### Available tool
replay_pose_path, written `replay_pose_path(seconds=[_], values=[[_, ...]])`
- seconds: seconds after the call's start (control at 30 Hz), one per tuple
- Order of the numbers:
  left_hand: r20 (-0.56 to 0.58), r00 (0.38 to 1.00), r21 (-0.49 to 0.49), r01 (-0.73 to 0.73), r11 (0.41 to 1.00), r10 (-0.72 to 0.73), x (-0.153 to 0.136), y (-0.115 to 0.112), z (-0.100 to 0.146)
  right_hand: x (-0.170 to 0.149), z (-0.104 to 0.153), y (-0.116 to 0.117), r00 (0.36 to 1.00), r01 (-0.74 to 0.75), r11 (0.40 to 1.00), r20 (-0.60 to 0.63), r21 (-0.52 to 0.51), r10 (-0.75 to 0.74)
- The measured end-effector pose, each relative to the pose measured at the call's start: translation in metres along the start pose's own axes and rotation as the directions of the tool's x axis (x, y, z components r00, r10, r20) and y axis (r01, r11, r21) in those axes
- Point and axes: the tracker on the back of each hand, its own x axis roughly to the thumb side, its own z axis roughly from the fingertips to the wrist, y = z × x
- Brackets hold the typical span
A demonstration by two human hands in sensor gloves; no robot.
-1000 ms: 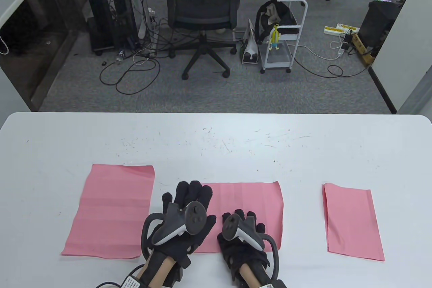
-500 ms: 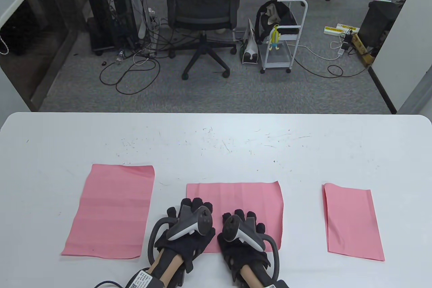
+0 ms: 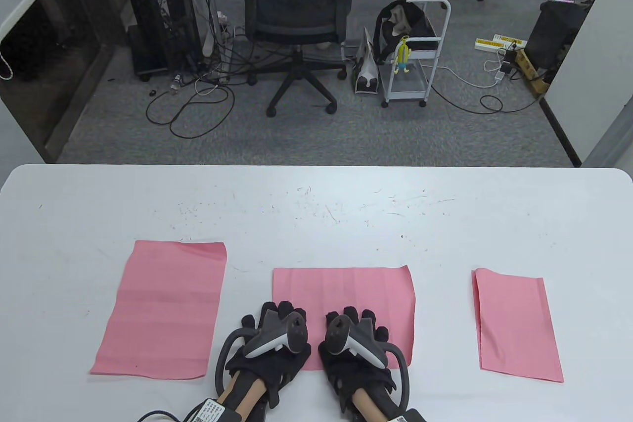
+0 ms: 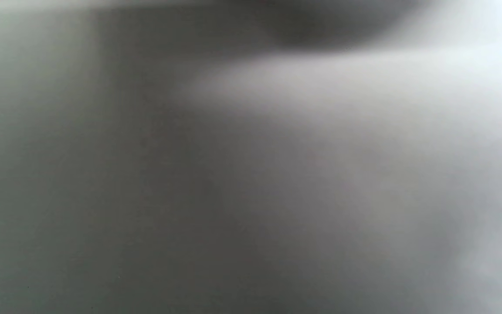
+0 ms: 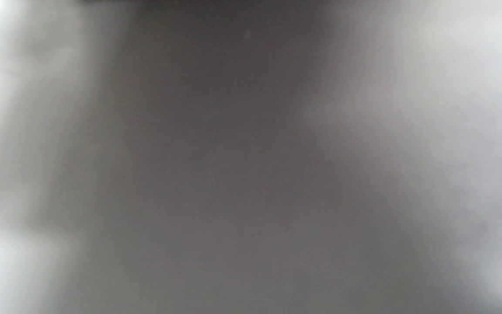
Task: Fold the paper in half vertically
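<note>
The pink paper (image 3: 346, 293) lies flat on the white bench (image 3: 316, 204), right in front of me, between another pink sheet (image 3: 163, 308) to the left and a narrower folded sheet (image 3: 517, 325) well off to the right. My left hand (image 3: 269, 343) and right hand (image 3: 358, 348) rest side by side, palms down, on its near edge; the fingers lie forward, but I cannot tell whether any of them pinch the edge. Both wrist views are only grey blur. To do this fold well, I judge I should catch the near corners evenly, carry them to the far edge, line up the corners before pressing, then run the crease from the middle outward.
</note>
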Motion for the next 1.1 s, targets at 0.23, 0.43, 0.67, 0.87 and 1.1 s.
replay_pose_path(seconds=[0.23,0.43,0.67,0.87,1.1], values=[[0.001,1.0,-0.007,0.003,1.0,-0.003,0.0,0.001,0.0,-0.001,0.01,-0.016,1.0,-0.014,0.996,-0.006,-0.083,0.013],[0.002,1.0,-0.007,0.001,1.0,-0.001,0.0,0.001,0.0,-0.021,0.022,-0.068,0.997,-0.016,0.973,-0.073,-0.23,0.0],[0.002,1.0,-0.005,0.002,1.0,-0.002,0.0,0.001,0.001,-0.075,-0.012,-0.111,0.955,0.183,0.968,-0.203,-0.17,-0.216],[0.003,1.0,-0.006,0.003,1.0,-0.003,0.0,0.001,0.001,-0.098,-0.042,-0.106,0.92,0.239,0.964,-0.288,-0.119,-0.264],[0.003,1.0,-0.008,0.002,1.0,-0.002,0.001,0.001,0.001,-0.103,-0.055,-0.096,0.915,0.235,0.968,-0.316,-0.089,-0.251]])
